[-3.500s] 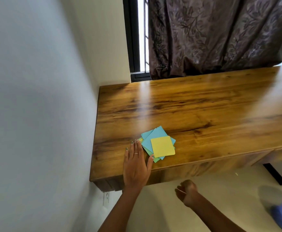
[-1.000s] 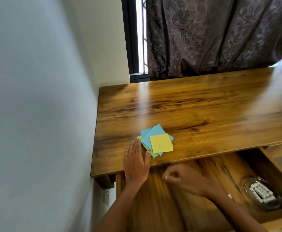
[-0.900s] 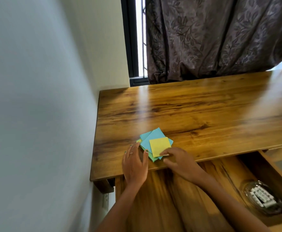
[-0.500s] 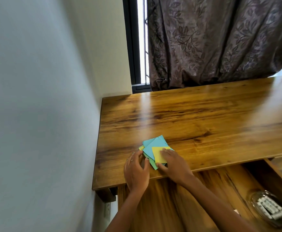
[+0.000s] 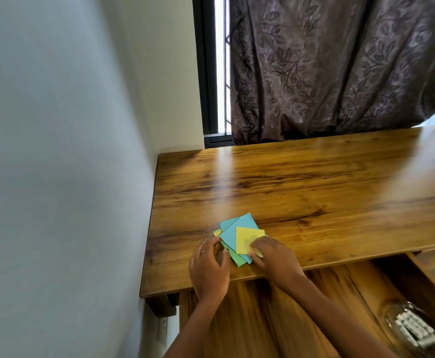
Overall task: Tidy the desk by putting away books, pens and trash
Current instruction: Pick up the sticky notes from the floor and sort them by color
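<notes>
Near the desk's (image 5: 314, 192) front-left corner: loose stack of blue, green and yellow paper squares (image 5: 239, 236), fanned out. Right hand (image 5: 273, 257) has fingers curled on the top yellow sheet's near corner; cannot tell if it's pinching or just pressing. Left hand (image 5: 210, 267) rests flat-ish, fingers against the stack's left edge, holding nothing. Drawer (image 5: 275, 321) below is pulled open, glass dish (image 5: 415, 329) inside at right.

The right hand (image 5: 273, 259) covers the near corner of the yellow note (image 5: 247, 240), so I can't tell if it's pinching it or just pressing. The green sheet (image 5: 237, 258) is mostly buried under the blue ones (image 5: 234, 228). The glass dish (image 5: 415, 332) in the drawer (image 5: 340, 293) is cut off by the frame's bottom edge, its contents too blurry to read.
</notes>
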Tool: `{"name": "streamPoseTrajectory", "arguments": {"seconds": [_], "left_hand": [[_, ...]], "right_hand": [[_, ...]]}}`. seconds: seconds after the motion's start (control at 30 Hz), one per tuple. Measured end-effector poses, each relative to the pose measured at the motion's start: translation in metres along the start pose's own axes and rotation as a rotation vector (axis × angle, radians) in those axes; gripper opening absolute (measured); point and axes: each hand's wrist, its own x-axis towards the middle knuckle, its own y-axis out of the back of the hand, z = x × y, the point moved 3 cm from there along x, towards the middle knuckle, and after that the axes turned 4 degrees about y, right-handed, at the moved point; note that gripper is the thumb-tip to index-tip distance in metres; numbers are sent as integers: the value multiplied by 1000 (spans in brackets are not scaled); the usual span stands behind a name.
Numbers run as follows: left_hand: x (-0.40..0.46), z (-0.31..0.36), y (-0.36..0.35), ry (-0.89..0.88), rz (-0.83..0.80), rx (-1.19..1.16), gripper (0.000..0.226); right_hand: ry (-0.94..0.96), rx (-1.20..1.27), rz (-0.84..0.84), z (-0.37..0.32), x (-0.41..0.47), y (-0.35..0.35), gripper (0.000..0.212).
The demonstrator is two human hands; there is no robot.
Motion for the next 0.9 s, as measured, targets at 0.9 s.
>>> {"name": "streamPoseTrajectory", "arguments": {"seconds": [0.9], "left_hand": [[-2,3,2,28,-53,22,41]], "right_hand": [[-338,45,140,36,3,19,45]]}}
